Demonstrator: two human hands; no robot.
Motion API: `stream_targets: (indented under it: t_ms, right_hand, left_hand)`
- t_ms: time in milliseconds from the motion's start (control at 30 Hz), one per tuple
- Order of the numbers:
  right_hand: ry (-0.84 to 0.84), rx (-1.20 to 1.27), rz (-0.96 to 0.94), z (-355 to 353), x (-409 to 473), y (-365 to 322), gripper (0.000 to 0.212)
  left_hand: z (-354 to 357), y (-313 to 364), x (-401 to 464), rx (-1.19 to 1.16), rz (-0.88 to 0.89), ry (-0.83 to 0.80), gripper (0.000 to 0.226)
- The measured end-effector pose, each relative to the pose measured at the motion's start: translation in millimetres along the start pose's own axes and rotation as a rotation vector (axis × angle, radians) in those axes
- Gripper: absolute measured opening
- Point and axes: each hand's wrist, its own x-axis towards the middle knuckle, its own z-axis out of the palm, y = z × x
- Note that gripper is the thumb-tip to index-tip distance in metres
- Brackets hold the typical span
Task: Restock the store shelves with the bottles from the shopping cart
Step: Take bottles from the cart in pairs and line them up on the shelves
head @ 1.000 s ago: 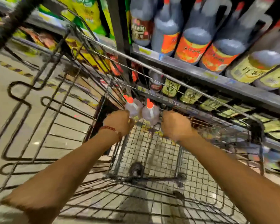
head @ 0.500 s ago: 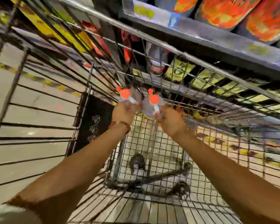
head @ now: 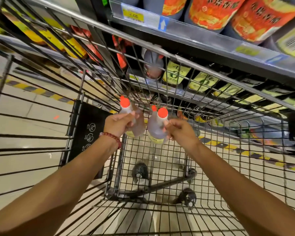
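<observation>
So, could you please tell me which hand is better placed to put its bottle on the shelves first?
Probably the right hand: its bottle is on the side nearer the shelves. The left hand grips its own bottle farther away.

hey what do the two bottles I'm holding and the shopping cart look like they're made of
The two orange-capped bottles, one gripped by the left hand and one by the right hand, look like clear plastic: brownish liquid shows through the walls, and the caps are matte and opaque. Glass can't be ruled out. The dark wire shopping cart looks like metal, thin rods in a grid with a dull sheen.
</observation>
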Motion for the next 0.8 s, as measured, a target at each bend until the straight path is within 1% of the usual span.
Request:
stream_targets:
  t_ms: [33, 100, 200, 300, 400, 500, 567, 633, 733, 800]
  right_hand:
    - [-0.01, -0.023, 0.01, -6.5, -8.9, 0.2, 0.033]
    - [-0.011, -0.056, 0.02, -21.9, -27.1, 0.8, 0.031]
    - [-0.009, -0.05, -0.006, -47.9, -59.6, -5.7, 0.031]
    - [0.012, -0.017, -0.098, -77.8, -93.8, -23.7, 0.03]
    - [0.061, -0.006, -0.192, -110.0, -124.7, -48.3, 0.028]
    - [0.123, -0.03, -0.299, -147.0, -151.5, -75.4, 0.036]
    - [0.165, -0.052, -0.379, -172.2, -172.9, -93.3, 0.04]
    - [0.195, -0.074, -0.463, -197.4, -195.5, -107.3, 0.04]
    - [0.221, -0.052, -0.554, -235.0, -227.4, -120.8, 0.039]
    - [0.226, -0.041, -0.602, -259.0, -247.4, -128.4, 0.04]
  left_hand:
    - [1.4, 3.7, -8.3, 0.006, 0.007, -0.016, 0.033]
    - [5.4, 9.6, -28.2, 0.014, 0.023, -0.048, 0.039]
    - [12.9, 15.5, -62.8, -0.005, 0.063, -0.072, 0.034]
    - [24.3, 28.9, -98.9, -0.077, 0.145, -0.088, 0.024]
    - [42.8, 53.8, -135.8, -0.121, 0.245, -0.087, 0.028]
    - [68.2, 83.8, -174.6, -0.11, 0.331, -0.115, 0.016]
    - [86.9, 102.0, -199.5, -0.118, 0.385, -0.139, 0.024]
    - [107.7, 118.0, -224.0, -0.181, 0.443, -0.145, 0.017]
    - [138.4, 139.3, -258.8, -0.235, 0.549, -0.122, 0.036]
    - [157.9, 154.4, -283.5, -0.255, 0.619, -0.118, 0.044]
